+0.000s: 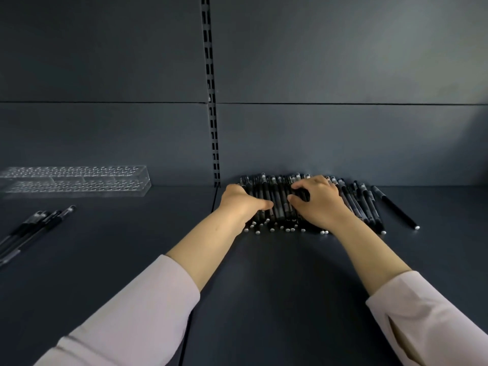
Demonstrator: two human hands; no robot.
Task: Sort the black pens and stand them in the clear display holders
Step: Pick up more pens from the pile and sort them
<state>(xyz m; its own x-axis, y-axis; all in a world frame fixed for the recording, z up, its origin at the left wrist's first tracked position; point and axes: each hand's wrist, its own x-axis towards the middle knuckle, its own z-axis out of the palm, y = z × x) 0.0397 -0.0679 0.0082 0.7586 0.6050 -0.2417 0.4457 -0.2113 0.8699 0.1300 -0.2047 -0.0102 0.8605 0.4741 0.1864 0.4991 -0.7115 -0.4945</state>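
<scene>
A big heap of black pens (280, 204) with white end caps lies on the dark shelf against the back wall. My left hand (241, 203) is on the heap's left side, thumb pointing right over the pens, its fingers hidden behind the hand. My right hand (317, 200) sits on top of the heap with curled fingers pinching pens near the middle. One pen (394, 207) lies apart at the heap's right. Two clear display holders (76, 180) with rows of holes stand empty at the far left.
A small bunch of black pens with clear grips (34, 228) lies at the left edge of the shelf. A slotted metal upright (212, 101) runs up the back wall. The shelf surface (264, 286) in front of the heap is bare and dark.
</scene>
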